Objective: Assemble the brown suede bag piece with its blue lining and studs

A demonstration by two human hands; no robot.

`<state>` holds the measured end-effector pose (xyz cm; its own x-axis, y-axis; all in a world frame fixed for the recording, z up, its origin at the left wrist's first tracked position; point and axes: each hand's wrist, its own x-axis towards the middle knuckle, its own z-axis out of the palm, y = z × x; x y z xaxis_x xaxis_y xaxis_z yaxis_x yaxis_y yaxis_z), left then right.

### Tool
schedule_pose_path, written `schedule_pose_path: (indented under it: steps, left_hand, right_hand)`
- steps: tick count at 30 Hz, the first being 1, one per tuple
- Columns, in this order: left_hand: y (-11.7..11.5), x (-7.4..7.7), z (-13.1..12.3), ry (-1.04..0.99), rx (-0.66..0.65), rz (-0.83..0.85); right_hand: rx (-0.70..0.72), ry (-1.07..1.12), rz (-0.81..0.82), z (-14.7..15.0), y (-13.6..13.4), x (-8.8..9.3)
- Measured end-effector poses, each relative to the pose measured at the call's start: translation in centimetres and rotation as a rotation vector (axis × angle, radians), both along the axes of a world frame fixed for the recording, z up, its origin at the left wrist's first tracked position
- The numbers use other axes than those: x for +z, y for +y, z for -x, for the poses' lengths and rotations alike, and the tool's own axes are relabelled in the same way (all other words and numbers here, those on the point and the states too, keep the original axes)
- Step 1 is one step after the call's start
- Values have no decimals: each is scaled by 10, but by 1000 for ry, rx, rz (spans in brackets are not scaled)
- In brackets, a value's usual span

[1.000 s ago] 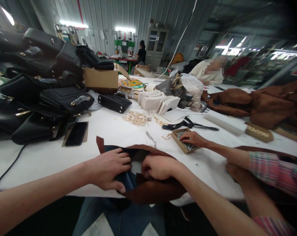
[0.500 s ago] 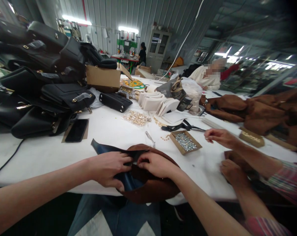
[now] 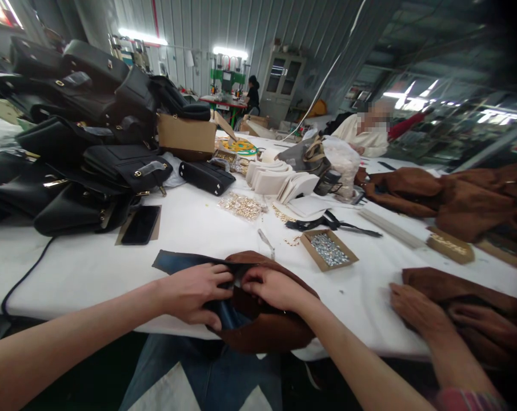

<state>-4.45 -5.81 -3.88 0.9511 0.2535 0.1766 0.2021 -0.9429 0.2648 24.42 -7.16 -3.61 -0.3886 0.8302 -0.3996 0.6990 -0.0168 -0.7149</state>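
Note:
A brown bag (image 3: 275, 337) with a dark blue lining (image 3: 172, 262) lies at the front edge of the white table, its mouth facing up. My left hand (image 3: 198, 294) grips the bag's left side, fingers over the edge and thumb on the lining. Inside the opening, my right hand (image 3: 275, 288) is closed with fingertips pinched at the bag's far edge, close to my left fingertips. What lies right under the fingertips is hidden. Beyond the bag sits a small cardboard box (image 3: 307, 248) of silvery metal studs (image 3: 330, 250).
Black handbags (image 3: 112, 165) are heaped at the left, near a phone (image 3: 140, 224). Gold-coloured fittings (image 3: 243, 206), white pads (image 3: 271, 177) and black straps (image 3: 331, 224) lie mid-table. At right, a co-worker's hands (image 3: 421, 311) handle another brown piece (image 3: 433, 279); more brown bags (image 3: 468, 200) lie behind.
My hands stay at the bag with barely any shift. The co-worker's upper hand has moved from beside the stud box down to their brown piece. The view has turned slightly left.

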Motion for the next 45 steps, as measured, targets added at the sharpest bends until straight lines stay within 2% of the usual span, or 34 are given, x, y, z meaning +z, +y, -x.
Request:
schedule_pose_path:
  steps: [3,9,12,14,17,19,21,23,26,31,34,37,40,45]
  left_hand:
    - [-2,-4,-1,6,18,37]
    - [-10,-5,6,-18,73,140]
    - [-26,-2,4,-62,110,190]
    - [-42,-2,-1,-65,104,200]
    - [-60,-8,-12,-56,148,153]
    - [-64,-15,-16,-72,166,121]
    - [-62,-20,-17,-91,132,108]
    - [-59,-20,-16,-100,82,86]
    - [-60,-12,-15,-89,46,86]
    - [-71,2,-21,-76,-34,220]
    - [-73,0,-22,-76,-33,321]
    - [-74,-4,-20,-100,12,349]
    - [-74,-6,-12,-102,57,290]
    - [-67,-13,5,-58,150,119]
  right_hand:
    - [-19,53,-148,9,-4,-8]
    - [11,-10,-195,10,-8,-9]
    - [62,-49,-169,3,-6,-7]
    - [63,-15,-64,0,-1,-9]
    - [-104,156,62,4,7,-12]
    - [-241,268,48,10,11,-12]
    - [-287,312,29,18,14,-11]
    - [-257,275,-12,23,15,-9]
    - [-212,145,-75,25,18,-8]
    - [-226,100,37,24,24,-8]
    - [-200,90,14,24,24,-12]
    - [-129,173,36,23,21,-20]
    - [-85,158,-9,21,17,-23]
    - [-20,61,-129,23,10,-15]
